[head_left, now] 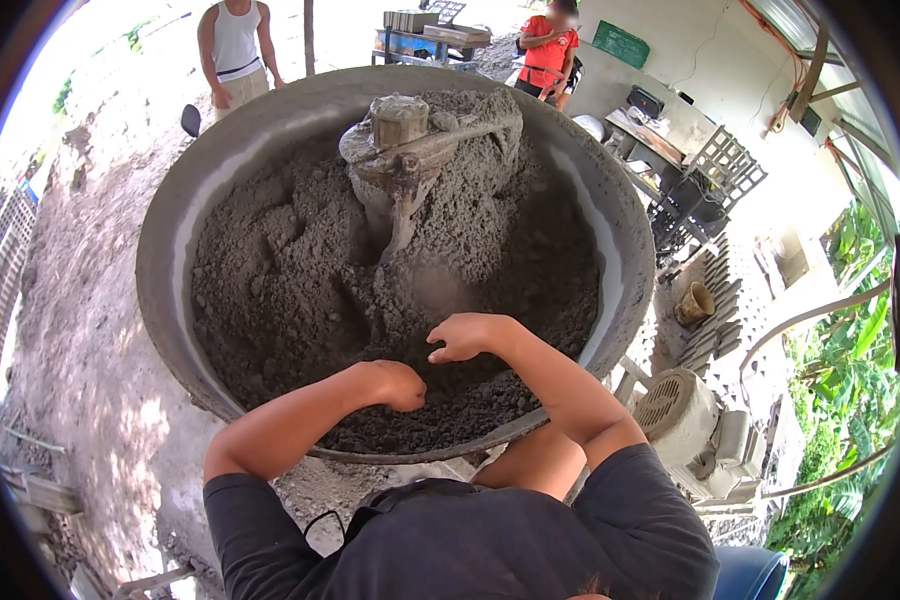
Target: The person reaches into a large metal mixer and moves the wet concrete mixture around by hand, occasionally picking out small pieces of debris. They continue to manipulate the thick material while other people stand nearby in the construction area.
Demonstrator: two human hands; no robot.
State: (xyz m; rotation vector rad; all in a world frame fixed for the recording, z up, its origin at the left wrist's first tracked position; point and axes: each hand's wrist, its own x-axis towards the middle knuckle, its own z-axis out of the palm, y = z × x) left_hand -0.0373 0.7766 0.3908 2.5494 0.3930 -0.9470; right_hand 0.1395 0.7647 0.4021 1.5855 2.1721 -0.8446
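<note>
Both of my hands are over the near part of a large round mixer pan point(160, 260) holding grey, crumbly cement mix point(280, 265). My left hand point(400, 386) is curled closed, low over the mix, knuckles up; anything inside it is hidden. My right hand point(462, 337) is just beyond it to the right, bent at the wrist, with thumb and fingers slightly apart and nothing visible between them. A mix-crusted mixing arm point(400, 190) with a round hub point(399, 122) stands toward the far side of the pan.
A motor point(675, 415) sits right of the pan, near a bucket point(694, 303) and rows of grey blocks point(715, 310). Two people stand beyond the pan: one in a white top point(236, 40), one in a red shirt point(547, 50). A blue drum point(750, 573) is at lower right.
</note>
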